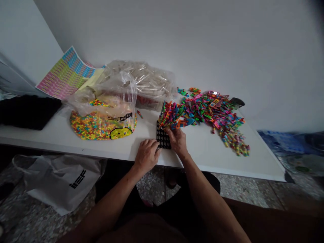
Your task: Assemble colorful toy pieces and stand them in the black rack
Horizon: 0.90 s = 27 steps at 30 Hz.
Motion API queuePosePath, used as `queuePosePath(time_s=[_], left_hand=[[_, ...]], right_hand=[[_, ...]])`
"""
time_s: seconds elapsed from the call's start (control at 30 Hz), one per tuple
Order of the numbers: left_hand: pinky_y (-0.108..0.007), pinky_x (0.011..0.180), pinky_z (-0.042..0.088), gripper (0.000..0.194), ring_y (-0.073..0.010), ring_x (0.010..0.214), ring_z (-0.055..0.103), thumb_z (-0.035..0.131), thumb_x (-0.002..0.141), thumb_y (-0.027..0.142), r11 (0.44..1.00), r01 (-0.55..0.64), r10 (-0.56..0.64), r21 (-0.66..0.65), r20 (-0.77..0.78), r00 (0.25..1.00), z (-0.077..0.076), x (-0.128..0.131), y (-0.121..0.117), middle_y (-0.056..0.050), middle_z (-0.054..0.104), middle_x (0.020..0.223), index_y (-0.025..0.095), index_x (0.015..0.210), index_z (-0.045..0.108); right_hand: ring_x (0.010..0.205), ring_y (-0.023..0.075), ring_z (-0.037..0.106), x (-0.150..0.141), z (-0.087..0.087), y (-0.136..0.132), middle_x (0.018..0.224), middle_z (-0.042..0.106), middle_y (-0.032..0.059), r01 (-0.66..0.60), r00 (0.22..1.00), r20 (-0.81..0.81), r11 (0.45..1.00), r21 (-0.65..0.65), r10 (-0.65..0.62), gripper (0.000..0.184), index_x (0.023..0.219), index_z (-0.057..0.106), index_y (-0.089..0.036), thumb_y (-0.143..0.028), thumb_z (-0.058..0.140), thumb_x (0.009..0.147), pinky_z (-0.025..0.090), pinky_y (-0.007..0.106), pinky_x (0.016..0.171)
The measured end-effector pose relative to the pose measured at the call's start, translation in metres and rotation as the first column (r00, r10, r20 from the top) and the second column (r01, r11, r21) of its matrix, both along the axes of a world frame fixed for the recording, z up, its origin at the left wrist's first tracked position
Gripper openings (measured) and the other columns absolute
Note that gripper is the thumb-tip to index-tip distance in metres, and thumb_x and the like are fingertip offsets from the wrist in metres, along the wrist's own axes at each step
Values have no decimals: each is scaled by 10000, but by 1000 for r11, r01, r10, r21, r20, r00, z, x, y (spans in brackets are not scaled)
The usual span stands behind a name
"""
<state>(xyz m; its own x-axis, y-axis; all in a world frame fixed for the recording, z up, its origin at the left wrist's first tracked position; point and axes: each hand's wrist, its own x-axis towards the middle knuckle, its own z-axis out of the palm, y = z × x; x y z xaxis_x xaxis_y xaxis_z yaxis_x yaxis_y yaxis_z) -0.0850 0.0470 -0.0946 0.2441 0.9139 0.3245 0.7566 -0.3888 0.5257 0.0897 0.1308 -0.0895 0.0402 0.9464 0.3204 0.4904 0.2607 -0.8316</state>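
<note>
Sharing a look at our bench because the layout kind of explains itself: we've got a black plastic grid right by the front edge, between our two hands, with bright plastic pieces packed along its far side and fanning up and out, seemingly seated in its holes. Our left hand sits at the grid's near left side in a narrow, curled grip, fingertips at the edge, though we can't tell whether it's really pinching or just steadying. Our right hand wraps the grid's right side in a closed grip just under the fan, which looks like it keeps the thing from shifting. A loose heap of matching pieces spreads out just to the right, probably parked there to stay within easy reach. Behind and left, a clear bag of multicoloured candy-like beads slumps open with its contents spilling across its base, and a bigger clear bag of pale sticks leans against the wall, likely shoved back to save bench space. A printed sheet of coloured patterns props against the wall too, a black cloth lies at the far left, and a white carrier bag sits on the floor.
</note>
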Motion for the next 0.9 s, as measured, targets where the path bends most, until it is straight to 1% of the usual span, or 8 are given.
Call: queuePosePath(time_s=[0.07, 0.2, 0.3, 0.47, 0.6, 0.7, 0.8, 0.9], left_hand=[[-481, 975, 468, 248, -297, 1139, 583, 572, 1010, 303, 1000, 7, -7, -6, -11, 1000, 1, 0, 0, -96, 688, 1263, 198, 1217, 655], [-477, 985, 459, 254, -297, 1149, 575, 561, 1019, 309, 1000, 12, -12, -4, -17, 1000, 2, -1, 0, -93, 682, 1274, 194, 1230, 644], [-478, 978, 460, 251, -298, 1148, 571, 558, 1021, 310, 1000, 8, -8, 3, -22, 1000, 2, -1, 0, -95, 681, 1275, 194, 1228, 641], [-489, 985, 460, 256, -305, 1154, 571, 561, 1021, 318, 1000, 7, -8, -7, -24, 1000, 2, 0, -1, -97, 681, 1278, 188, 1227, 640], [-490, 986, 462, 258, -304, 1156, 576, 559, 1020, 311, 1000, 4, -4, -6, -23, 1000, 2, 0, 0, -97, 680, 1281, 190, 1234, 639], [-496, 971, 464, 260, -308, 1147, 579, 567, 1014, 307, 1000, 3, -4, -7, -20, 1000, 2, 0, 0, -98, 683, 1278, 198, 1238, 643], [-497, 965, 466, 252, -306, 1141, 580, 579, 1006, 296, 1000, 1, -1, -9, -17, 1000, 1, 0, 0, -98, 684, 1274, 197, 1228, 646], [-494, 974, 467, 252, -302, 1142, 579, 584, 1003, 290, 1000, 0, -1, -9, -23, 1000, 0, 1, 1, -96, 683, 1278, 195, 1228, 644]], right_hand=[[845, 256, 697, -2, -4, 3, 962, 777, 132, -8, 1000, 22, 1000, 8, 8, 395, 1059, 683, -172, -538, 598, 939, 528, 366, 799], [751, 226, 639, -2, -11, 5, 868, 754, 111, 12, 997, 80, 1000, -11, -11, 407, 995, 683, -162, -552, 579, 934, 505, 348, 745], [757, 226, 635, -1, -13, 7, 860, 746, 109, 15, 996, 83, 1000, -22, -13, 429, 1001, 687, -152, -560, 574, 933, 498, 344, 735], [731, 225, 637, -1, -14, 11, 828, 743, 100, 8, 994, 107, 999, -37, -4, 431, 983, 682, -166, -579, 568, 934, 490, 343, 710], [752, 236, 669, -3, -13, 13, 872, 759, 113, -20, 989, 147, 1000, -7, 21, 405, 1003, 680, -183, -563, 550, 952, 497, 347, 723], [762, 238, 680, -3, -9, 14, 886, 763, 113, -62, 975, 213, 998, 0, 60, 363, 1030, 674, -194, -526, 538, 975, 497, 341, 724], [750, 234, 673, -1, -6, 18, 869, 750, 108, -97, 949, 299, 995, -26, 100, 327, 986, 667, -200, -494, 525, 991, 482, 330, 712], [765, 236, 669, -1, -6, 23, 884, 744, 115, -115, 932, 343, 993, -36, 120, 310, 955, 663, -201, -469, 513, 996, 467, 326, 720]])
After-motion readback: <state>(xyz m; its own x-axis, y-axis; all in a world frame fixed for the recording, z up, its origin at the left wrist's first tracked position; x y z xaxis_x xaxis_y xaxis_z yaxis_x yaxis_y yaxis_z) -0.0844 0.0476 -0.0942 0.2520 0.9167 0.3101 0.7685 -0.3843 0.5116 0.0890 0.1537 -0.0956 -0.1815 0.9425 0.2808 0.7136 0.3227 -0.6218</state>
